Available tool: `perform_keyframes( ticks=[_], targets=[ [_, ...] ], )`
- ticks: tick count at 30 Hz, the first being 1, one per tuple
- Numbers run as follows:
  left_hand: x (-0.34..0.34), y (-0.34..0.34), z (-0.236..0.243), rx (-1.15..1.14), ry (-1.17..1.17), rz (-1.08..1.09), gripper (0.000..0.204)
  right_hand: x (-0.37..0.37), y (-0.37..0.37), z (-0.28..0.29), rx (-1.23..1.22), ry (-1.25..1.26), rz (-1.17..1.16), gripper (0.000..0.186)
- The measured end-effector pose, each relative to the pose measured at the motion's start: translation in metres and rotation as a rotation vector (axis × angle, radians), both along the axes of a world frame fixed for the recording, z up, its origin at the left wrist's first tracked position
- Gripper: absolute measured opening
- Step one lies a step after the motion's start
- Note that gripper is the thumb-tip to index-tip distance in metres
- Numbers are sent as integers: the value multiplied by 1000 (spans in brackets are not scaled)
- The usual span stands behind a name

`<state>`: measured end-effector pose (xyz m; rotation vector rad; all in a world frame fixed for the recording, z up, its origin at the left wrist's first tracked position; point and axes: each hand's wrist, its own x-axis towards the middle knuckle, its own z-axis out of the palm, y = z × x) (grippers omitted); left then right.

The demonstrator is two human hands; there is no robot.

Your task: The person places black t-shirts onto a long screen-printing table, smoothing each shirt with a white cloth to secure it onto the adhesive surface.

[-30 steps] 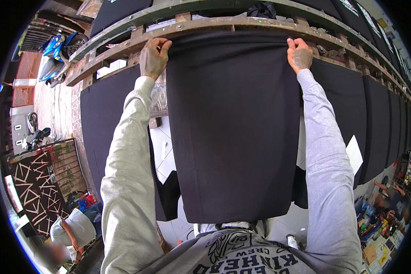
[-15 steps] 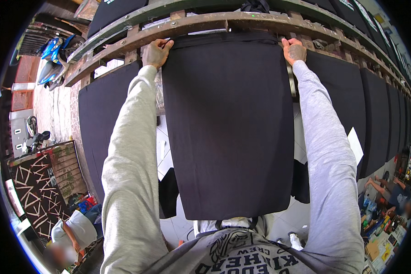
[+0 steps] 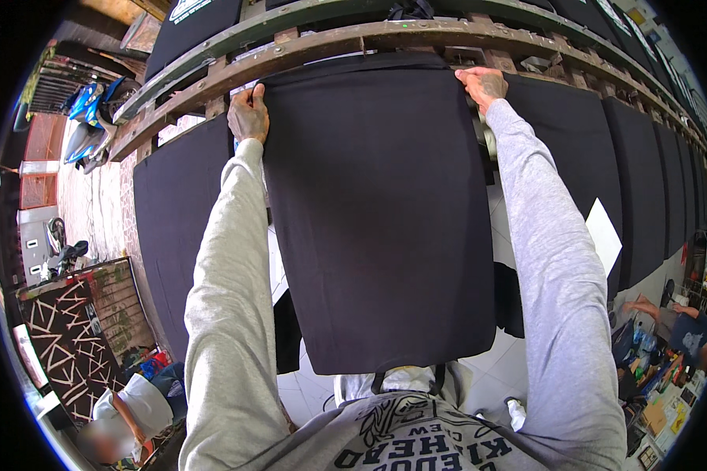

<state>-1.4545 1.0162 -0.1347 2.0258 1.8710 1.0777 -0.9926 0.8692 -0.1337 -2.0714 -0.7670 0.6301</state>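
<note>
A black T-shirt [image 3: 377,220] is stretched over a long flat board in front of me, with dark sleeve cloth hanging at both sides. My left hand [image 3: 249,115] is closed at the shirt's far left corner, thumb and fingers pinching the cloth edge. At the far right corner my right hand [image 3: 482,83] pinches the hem between thumb and fingers. Between the hands the far edge lies bunched in small folds; the rest of the cloth is mostly smooth. The board itself is hidden under the shirt.
Beyond the shirt runs a wooden rail frame [image 3: 322,45]. Black-covered boards stand left [image 3: 184,228] and right [image 3: 565,141], several more farther right. A white sheet [image 3: 603,235] lies at the right. Two people sit low at left [image 3: 137,408] and right [image 3: 687,326]. A blue motorcycle [image 3: 90,106] stands far left.
Both hands have shifted left in the view, the left one also slightly nearer to me. Both stay at the shirt's far corners. The rail and boards appear slightly shifted too.
</note>
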Motion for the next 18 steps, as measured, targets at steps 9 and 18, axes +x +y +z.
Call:
perform_keyframes(
  ticks=[9, 18],
  targets=[
    [-4, 8, 16, -108, 64, -51, 54, -10, 9, 3, 66, -339, -6, 28],
    [4, 27, -3, -296, 97, -64, 54, -14, 1, -18, 22, -368, -78, 31]
  ],
)
